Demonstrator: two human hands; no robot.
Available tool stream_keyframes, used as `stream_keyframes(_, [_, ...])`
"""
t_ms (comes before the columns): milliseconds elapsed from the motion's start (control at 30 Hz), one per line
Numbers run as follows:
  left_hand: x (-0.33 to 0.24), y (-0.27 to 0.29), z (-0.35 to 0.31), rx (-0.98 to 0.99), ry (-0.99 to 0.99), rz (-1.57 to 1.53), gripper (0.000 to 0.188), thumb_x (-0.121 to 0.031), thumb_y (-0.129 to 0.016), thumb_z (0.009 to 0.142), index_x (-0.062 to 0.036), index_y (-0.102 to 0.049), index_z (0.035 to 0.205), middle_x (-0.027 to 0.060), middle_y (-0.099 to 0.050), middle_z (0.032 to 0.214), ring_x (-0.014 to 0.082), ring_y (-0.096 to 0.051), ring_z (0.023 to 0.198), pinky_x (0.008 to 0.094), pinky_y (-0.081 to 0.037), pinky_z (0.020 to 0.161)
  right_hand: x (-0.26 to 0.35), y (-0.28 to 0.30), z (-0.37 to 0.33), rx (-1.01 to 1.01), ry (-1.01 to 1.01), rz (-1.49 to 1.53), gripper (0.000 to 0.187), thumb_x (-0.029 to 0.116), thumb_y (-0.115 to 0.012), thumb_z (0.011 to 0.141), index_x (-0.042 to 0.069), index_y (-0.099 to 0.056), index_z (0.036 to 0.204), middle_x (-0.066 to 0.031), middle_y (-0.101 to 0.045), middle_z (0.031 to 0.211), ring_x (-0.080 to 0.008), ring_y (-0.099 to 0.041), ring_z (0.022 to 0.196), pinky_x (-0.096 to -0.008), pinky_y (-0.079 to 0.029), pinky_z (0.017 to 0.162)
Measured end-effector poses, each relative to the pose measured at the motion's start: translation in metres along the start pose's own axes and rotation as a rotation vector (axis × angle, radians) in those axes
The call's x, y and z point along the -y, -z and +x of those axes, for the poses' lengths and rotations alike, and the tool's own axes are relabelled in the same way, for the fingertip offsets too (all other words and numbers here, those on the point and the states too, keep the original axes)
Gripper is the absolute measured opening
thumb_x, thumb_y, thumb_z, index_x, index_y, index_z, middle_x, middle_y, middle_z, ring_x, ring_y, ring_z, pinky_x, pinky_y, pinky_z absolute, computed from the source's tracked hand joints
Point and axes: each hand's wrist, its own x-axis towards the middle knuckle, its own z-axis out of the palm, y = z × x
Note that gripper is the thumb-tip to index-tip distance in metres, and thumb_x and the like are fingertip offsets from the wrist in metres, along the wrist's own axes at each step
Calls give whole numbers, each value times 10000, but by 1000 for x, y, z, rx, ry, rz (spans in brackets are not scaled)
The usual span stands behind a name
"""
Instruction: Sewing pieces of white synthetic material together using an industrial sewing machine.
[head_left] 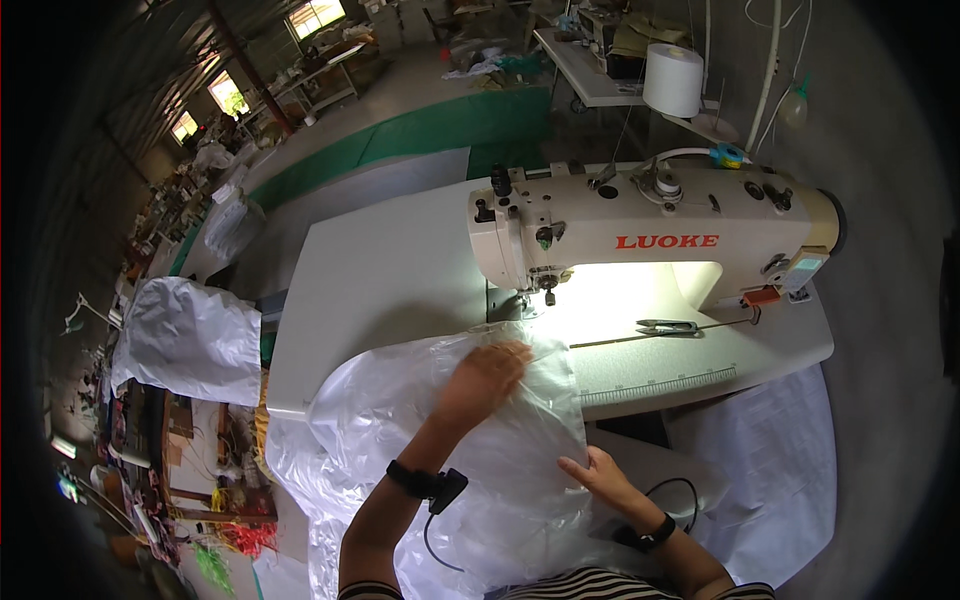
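A sheet of shiny, translucent white plastic (430, 370), creased and loose, lies over the front of the sewing machine's bed and hangs toward me. Its far edge reaches the presser foot (524, 308). My left hand (486, 378) rests on top of the sheet just in front of the foot, fingers pointing right and slightly blurred. At the sheet's right edge, my right hand (610, 482) pinches the plastic, its thumb over the edge and the other fingers partly hidden. The white sewing machine (640, 225) stands beyond both hands, its lamp lighting the bed.
Thread snips (668, 328) lie on the bed beside a thin metal rod (650, 337). More white sheeting hangs at the lower right (770, 470) and left (190, 335). A thread cone (673, 80) stands behind the machine. Cluttered shelving (200, 450) fills the left.
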Motion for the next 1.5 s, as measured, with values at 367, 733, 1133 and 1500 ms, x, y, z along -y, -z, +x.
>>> stream_keyframes(367, [-8, -11, 43, 146, -184, 144, 322, -148, -607, 888, -153, -626, 1209, -16, -595, 1319, 166, -568, 1145, 369, -424, 979, 14, -16, -15, -359, 369, -74, 461, 224, -604, 910, -38, -505, 1276, -219, -665, 775, -377, -680, 738, -426, -520, 657])
stream_keyframes(733, [-3, -18, 69, 90, -355, 133, 158, -112, -600, 832, -104, -684, 965, 15, -644, 1029, 192, -617, 1031, 352, -501, 883, 37, -19, -28, -286, 294, -564, 676, 165, -571, 908, -54, -268, 1471, -188, -628, 677, -352, -638, 579, -432, -520, 571])
stream_keyframes(1133, [-30, -17, 11, 67, 53, 138, 683, -457, -675, 831, -66, -494, 1360, 100, -509, 1420, 265, -424, 1365, 438, -304, 1151, 54, -25, -18, -169, 407, -917, 700, 51, -540, 821, -134, -283, 1446, -103, -609, 662, -250, -623, 511, -379, -498, 455])
stream_keyframes(1500, [15, -11, 26, 62, 8, 86, 626, -458, -582, 912, -41, -484, 1369, 120, -475, 1448, 279, -371, 1403, 454, -273, 1166, 84, -25, 20, -224, 463, -1061, 643, 107, -572, 828, -110, -389, 1404, -52, -604, 604, -232, -617, 502, -348, -480, 470])
